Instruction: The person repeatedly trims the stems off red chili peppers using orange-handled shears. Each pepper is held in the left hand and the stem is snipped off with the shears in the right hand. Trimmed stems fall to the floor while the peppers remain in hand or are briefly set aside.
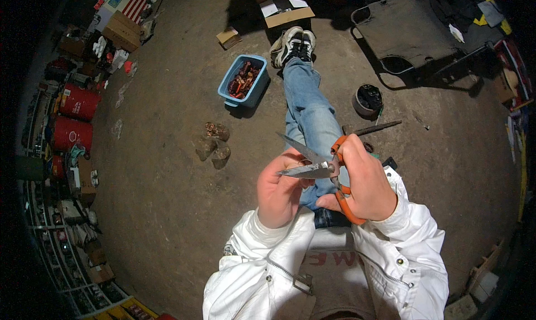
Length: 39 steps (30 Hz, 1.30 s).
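Observation:
My right hand (365, 177) grips a pair of scissors (304, 171) by the orange handles, fingers in the loops. The blades are spread apart and point left. My left hand (279, 189) is curled closed just beside the blades, behind the lower one. Whatever its fingers pinch is hidden or too small to make out. Both hands are above my stretched-out legs in blue jeans (310, 99). Ahead and to the left stands a blue plastic bin (231, 103) with reddish-brown pieces inside. Nearer on the floor are three small clear containers or bags (205, 148), one holding coppery bits.
A dark bucket (357, 109) filled with black material stands right of my legs, near a dark bar (379, 128). A folding cot (407, 29) is farther right. An open cardboard box (290, 17) lies beyond my shoes. Red drums (73, 133) and shelving (50, 247) line the left.

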Each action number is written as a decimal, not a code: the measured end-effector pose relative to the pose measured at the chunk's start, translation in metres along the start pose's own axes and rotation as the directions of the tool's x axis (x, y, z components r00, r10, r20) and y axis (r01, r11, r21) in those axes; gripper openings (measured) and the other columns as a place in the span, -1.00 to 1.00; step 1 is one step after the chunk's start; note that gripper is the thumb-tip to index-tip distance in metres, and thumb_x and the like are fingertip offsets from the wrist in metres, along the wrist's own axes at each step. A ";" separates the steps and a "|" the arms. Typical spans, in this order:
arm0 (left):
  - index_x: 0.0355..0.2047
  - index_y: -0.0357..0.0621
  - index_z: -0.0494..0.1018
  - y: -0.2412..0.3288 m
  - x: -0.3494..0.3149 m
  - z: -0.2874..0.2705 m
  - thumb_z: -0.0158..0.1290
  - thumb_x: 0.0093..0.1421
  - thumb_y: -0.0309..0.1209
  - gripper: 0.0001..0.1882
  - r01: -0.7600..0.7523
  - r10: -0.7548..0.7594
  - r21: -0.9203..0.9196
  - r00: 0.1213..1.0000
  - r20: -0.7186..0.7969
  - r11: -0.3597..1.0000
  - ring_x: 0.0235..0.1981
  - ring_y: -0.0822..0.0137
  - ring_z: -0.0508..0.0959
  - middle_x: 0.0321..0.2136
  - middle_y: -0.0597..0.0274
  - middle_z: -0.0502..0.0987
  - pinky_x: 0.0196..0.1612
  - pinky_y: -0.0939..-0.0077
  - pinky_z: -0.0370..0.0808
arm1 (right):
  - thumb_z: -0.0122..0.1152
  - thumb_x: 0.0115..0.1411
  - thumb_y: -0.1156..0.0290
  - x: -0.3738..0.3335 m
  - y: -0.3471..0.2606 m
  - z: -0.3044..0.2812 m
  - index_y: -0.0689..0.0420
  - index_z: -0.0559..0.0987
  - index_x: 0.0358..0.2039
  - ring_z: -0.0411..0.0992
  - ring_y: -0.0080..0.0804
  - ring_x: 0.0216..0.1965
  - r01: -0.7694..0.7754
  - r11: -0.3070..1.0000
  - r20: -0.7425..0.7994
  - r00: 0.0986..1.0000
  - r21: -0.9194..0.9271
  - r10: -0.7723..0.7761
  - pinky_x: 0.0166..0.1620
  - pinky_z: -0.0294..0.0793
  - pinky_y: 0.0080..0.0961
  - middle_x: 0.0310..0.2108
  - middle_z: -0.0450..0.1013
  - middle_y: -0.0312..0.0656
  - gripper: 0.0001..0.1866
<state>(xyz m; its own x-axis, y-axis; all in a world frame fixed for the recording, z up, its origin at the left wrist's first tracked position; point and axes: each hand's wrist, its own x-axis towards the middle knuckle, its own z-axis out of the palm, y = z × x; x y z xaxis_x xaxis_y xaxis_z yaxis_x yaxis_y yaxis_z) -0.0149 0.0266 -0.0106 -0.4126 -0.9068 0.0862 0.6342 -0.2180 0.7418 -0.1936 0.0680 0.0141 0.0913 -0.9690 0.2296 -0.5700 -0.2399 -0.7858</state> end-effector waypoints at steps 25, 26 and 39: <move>-0.37 -0.33 0.41 0.019 0.003 -0.001 -0.04 0.24 -0.43 -0.83 -0.203 0.131 0.647 0.979 0.158 0.735 -0.40 0.35 0.42 -0.37 0.11 0.44 -0.28 0.53 0.34 | 0.52 -0.32 -0.21 -0.002 0.005 -0.006 0.27 0.35 -0.34 0.37 -0.09 -0.48 0.057 0.952 -0.128 0.987 -0.300 -0.100 -0.44 0.39 -0.36 -0.42 0.26 -0.08 -0.16; -0.37 -0.33 0.41 0.019 0.003 -0.001 -0.04 0.24 -0.42 -0.83 -0.192 0.124 0.648 0.981 0.149 0.737 -0.40 0.35 0.42 -0.37 0.11 0.44 -0.28 0.53 0.34 | 0.51 -0.31 -0.21 -0.002 0.005 -0.006 0.27 0.35 -0.35 0.36 -0.09 -0.48 0.052 0.953 -0.136 0.986 -0.299 -0.096 -0.44 0.39 -0.35 -0.43 0.25 -0.08 -0.17; -0.39 -0.32 0.42 0.017 0.003 0.000 -0.05 0.24 -0.45 -0.84 -0.213 0.162 0.658 0.977 0.139 0.722 -0.38 0.31 0.43 -0.38 0.10 0.45 -0.27 0.51 0.34 | 0.37 -0.12 -0.27 -0.002 0.000 -0.008 0.24 0.39 -0.37 0.37 -0.18 -0.54 0.042 0.927 -0.145 0.984 -0.372 -0.103 -0.51 0.38 -0.38 -0.46 0.28 -0.14 -0.25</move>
<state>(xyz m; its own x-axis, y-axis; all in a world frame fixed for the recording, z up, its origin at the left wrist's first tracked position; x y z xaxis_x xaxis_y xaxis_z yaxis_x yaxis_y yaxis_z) -0.0052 0.0204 0.0024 -0.3915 -0.8711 0.2966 0.1155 0.2732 0.9550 -0.2002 0.0706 0.0183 0.0305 -0.9203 0.3900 -0.8284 -0.2416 -0.5054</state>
